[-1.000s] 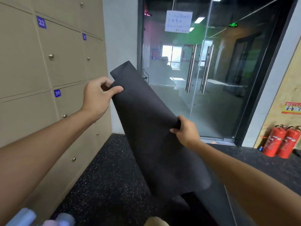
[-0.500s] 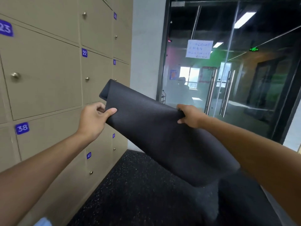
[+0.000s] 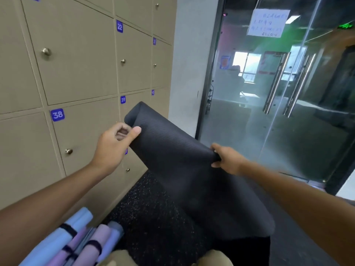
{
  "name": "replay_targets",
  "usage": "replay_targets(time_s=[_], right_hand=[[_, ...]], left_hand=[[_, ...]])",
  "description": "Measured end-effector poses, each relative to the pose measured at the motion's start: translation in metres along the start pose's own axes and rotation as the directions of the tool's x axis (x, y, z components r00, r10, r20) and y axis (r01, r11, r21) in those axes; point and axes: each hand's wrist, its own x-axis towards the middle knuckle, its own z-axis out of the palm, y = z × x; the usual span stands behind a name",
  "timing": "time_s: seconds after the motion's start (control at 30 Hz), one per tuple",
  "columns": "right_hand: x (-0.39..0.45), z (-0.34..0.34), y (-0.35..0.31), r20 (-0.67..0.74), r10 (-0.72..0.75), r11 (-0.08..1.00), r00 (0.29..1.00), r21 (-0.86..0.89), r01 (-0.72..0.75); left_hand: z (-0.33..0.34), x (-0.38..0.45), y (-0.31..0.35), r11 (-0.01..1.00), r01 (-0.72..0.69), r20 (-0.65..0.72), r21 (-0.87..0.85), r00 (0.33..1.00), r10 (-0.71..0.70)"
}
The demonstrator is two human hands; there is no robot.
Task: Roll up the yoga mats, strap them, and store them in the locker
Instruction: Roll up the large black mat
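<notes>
Lockers [image 3: 80, 60]: a wall of tan doors with round metal knobs fills the left side; blue number plates read 22, 38 and 39, and every door in view is closed.
Rolled mats [image 3: 76, 240]: a bundle of light blue and lilac rolls lies at the bottom left at the foot of the lockers, each with a dark strap around it.
Floor [image 3: 149, 214]: black speckled rubber, running from the lockers to the glass.
Left hand [image 3: 115, 143]: raised in front of door 39, thumb on the near face of the black mat's upper left edge and fingers curled behind it, pinching that edge.
Black mat [image 3: 184, 175]: held up in the air between both hands, just in front of the lower lockers; its top edge slants down from left to right. The surface is dark, matte and finely ribbed. The top left corner curls over into a soft fold, and the free part hangs loose toward the floor, hiding the floor behind it.
Right hand [image 3: 228, 160]: lower than the left, fingers wrapped over the mat's upper right edge, clamped on it.
Pillar [image 3: 188, 64]: pale grey, between lockers and glass.
Glass doors [image 3: 284, 93]: right side, with long vertical steel handles and a paper notice taped high up.
</notes>
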Motion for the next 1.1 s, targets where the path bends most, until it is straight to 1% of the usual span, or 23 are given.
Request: replay_targets(time_s=[0.07, 0.1, 0.17, 0.2, 0.23, 0.27, 0.3, 0.33, 0.37, 0.4, 0.47, 0.5, 0.53, 0.57, 0.6, 0.63, 0.7, 0.8, 0.9, 0.93, 1.0, 1.07, 1.1], right_hand=[[-0.014, 0.025, -0.015, 0.066, -0.042, 0.998, 0.997, -0.037, 0.045], [-0.022, 0.037, -0.023, 0.100, -0.067, 0.996, 0.993, -0.056, 0.073], [-0.045, 0.059, -0.042, 0.168, -0.105, 0.986, 0.980, -0.109, 0.125], [-0.057, 0.068, -0.051, 0.193, -0.126, 0.978, 0.973, -0.139, 0.154], [-0.071, 0.078, -0.058, 0.212, -0.146, 0.969, 0.966, -0.165, 0.183], [-0.084, 0.087, -0.065, 0.224, -0.164, 0.959, 0.961, -0.192, 0.209], [-0.096, 0.096, -0.071, 0.234, -0.187, 0.946, 0.954, -0.217, 0.239], [-0.107, 0.106, -0.075, 0.240, -0.217, 0.932, 0.946, -0.237, 0.274], [-0.118, 0.116, -0.079, 0.238, -0.245, 0.918, 0.940, -0.256, 0.304], [-0.129, 0.125, -0.081, 0.231, -0.271, 0.903, 0.934, -0.276, 0.330], [-0.148, 0.139, -0.084, 0.201, -0.332, 0.880, 0.922, -0.287, 0.380], [-0.157, 0.143, -0.084, 0.181, -0.361, 0.877, 0.915, -0.268, 0.399], [-0.165, 0.146, -0.083, 0.159, -0.375, 0.882, 0.914, -0.243, 0.404], [-0.172, 0.148, -0.081, 0.142, -0.380, 0.887, 0.914, -0.224, 0.403], [-0.178, 0.148, -0.079, 0.131, -0.380, 0.894, 0.916, -0.204, 0.400], [-0.183, 0.149, -0.076, 0.127, -0.376, 0.904, 0.918, -0.166, 0.394], [-0.194, 0.146, -0.068, 0.123, -0.359, 0.928, 0.925, -0.062, 0.368], [-0.206, 0.136, -0.045, 0.122, -0.274, 0.957, 0.954, 0.136, 0.257], [-0.208, 0.127, -0.011, 0.012, -0.138, 0.956, 0.990, 0.263, 0.130], [-0.207, 0.124, 0.001, -0.018, -0.080, 0.958, 0.997, 0.276, 0.082], [-0.201, 0.118, 0.023, -0.044, 0.000, 0.961, 0.999, 0.277, 0.013], [-0.195, 0.110, 0.034, -0.011, 0.012, 0.962, 1.000, 0.272, -0.009], [-0.191, 0.106, 0.034, 0.018, -0.010, 0.960, 1.000, 0.280, 0.005]], left_hand=[[-0.017, -0.005, -0.001, 1.000, 0.022, -0.095, -0.011, 0.995, -0.023], [-0.027, -0.006, 0.000, 0.999, 0.009, -0.142, 0.037, 0.990, -0.004], [-0.045, -0.008, 0.001, 0.964, -0.056, -0.158, 0.262, 0.982, 0.100], [-0.052, -0.010, 0.001, 0.911, -0.102, -0.114, 0.399, 0.980, 0.160], [-0.057, -0.014, 0.003, 0.845, -0.145, -0.035, 0.515, 0.981, 0.190], [-0.060, -0.018, 0.005, 0.792, -0.179, 0.073, 0.583, 0.983, 0.168], [-0.061, -0.022, 0.003, 0.752, -0.191, 0.202, 0.630, 0.976, 0.079], [-0.060, -0.029, 0.001, 0.700, -0.204, 0.335, 0.685, 0.941, -0.053], [-0.057, -0.038, -0.003, 0.641, -0.236, 0.451, 0.731, 0.872, -0.193], [-0.053, -0.047, -0.010, 0.596, -0.265, 0.531, 0.758, 0.782, -0.326], [-0.043, -0.070, -0.021, 0.579, -0.265, 0.608, 0.771, 0.579, -0.544], [-0.037, -0.084, -0.024, 0.598, -0.247, 0.632, 0.763, 0.479, -0.609], [-0.030, -0.097, -0.026, 0.621, -0.222, 0.651, 0.751, 0.401, -0.644], [-0.024, -0.110, -0.027, 0.643, -0.204, 0.669, 0.739, 0.343, -0.660], [-0.020, -0.120, -0.027, 0.662, -0.197, 0.687, 0.723, 0.305, -0.660], [-0.018, -0.130, -0.029, 0.676, -0.200, 0.702, 0.710, 0.289, -0.651], [-0.018, -0.144, -0.030, 0.689, -0.206, 0.715, 0.695, 0.301, -0.631], [-0.020, -0.158, -0.027, 0.684, -0.188, 0.698, 0.705, 0.357, -0.621], [-0.020, -0.167, -0.020, 0.686, -0.204, 0.698, 0.698, 0.406, -0.590], [-0.020, -0.169, -0.015, 0.688, -0.233, 0.706, 0.688, 0.437, -0.558], [-0.021, -0.170, -0.004, 0.691, -0.313, 0.725, 0.652, 0.525, -0.446], [-0.022, -0.170, 0.009, 0.673, -0.422, 0.748, 0.608, 0.588, -0.307], [-0.023, -0.169, 0.016, 0.642, -0.493, 0.765, 0.587, 0.597, -0.241]])
